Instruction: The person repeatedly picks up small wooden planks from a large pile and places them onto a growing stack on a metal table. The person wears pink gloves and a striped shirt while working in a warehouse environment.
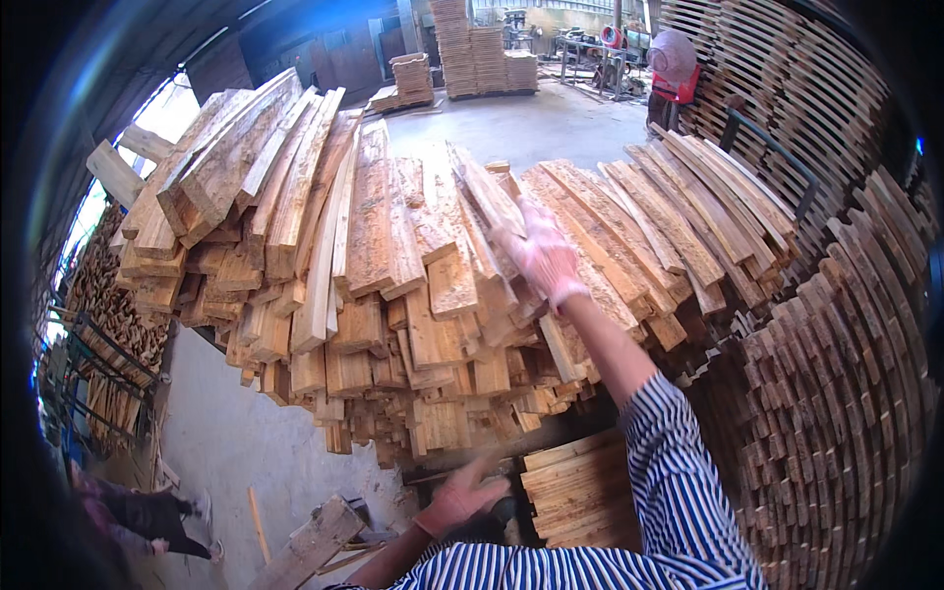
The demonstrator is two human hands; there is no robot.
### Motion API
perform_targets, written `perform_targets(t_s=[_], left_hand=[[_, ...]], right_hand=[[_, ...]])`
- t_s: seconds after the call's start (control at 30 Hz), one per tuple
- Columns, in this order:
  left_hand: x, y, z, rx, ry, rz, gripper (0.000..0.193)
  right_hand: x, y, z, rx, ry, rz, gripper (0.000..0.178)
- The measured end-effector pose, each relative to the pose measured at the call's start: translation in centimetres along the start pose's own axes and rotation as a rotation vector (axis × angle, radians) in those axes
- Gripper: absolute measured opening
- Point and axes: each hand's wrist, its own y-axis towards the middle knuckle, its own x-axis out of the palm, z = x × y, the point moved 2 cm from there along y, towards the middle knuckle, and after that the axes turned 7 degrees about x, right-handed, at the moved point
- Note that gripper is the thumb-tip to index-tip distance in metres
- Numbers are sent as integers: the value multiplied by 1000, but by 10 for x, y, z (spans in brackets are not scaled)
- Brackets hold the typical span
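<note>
Grey concrete floor [202, 398] spreads through a large workshop, and before us stands a broad, high pile of rough, pale brown wooden boards [433, 329], their cut ends facing us.

Our right hand [546, 258], in a thin pinkish glove with a white cuff, reaches over the top of the pile, right of its middle. Its fingers lie at the near end of a long, narrow, pale wooden board [489, 197] that slopes away across the pile; we cannot tell whether they are closed around it. Our arm wears a blue-and-white striped sleeve [678, 452].

Our left hand [462, 497], gloved in pinkish orange and blurred, is below the pile's near edge, apart from the boards. Its fingers are stretched wide, with nothing in them that we can see.

Just below the pile, between our arms, is a stack of yellowish wood [580, 492]. Below it to the left lie a thick, greyish wooden plank [320, 536] and, farther left, a person in dark trousers [147, 516]. Right of the pile rise curving rows of dark brown slats [836, 393]. Beyond the pile we see tall tan wooden stacks [472, 49] and, to their right, a person in red with pale headwear [674, 69].
</note>
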Motion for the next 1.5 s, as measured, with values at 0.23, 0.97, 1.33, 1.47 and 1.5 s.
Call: perform_targets(t_s=[0.23, 0.97, 1.33, 1.47, 1.5], left_hand=[[-12, 70, 129, 490, -704, 224, 84], [-91, 153, 225, 93, 1447, 419, 72], [130, -21, 128, 791, 742, 295, 98], [109, -35, 88, 639, 228, 24, 84], [114, -33, 113, 496, -268, 207, 96]], right_hand=[[3, 92, 7, 70, 125, -450, 90], [-81, -32, 19, 353, 1064, -548, 53], [-71, -271, 83, 370, 1245, -629, 125], [-87, -309, 92, 330, 1010, -632, 125], [-93, -324, 90, 280, 961, -626, 125]])
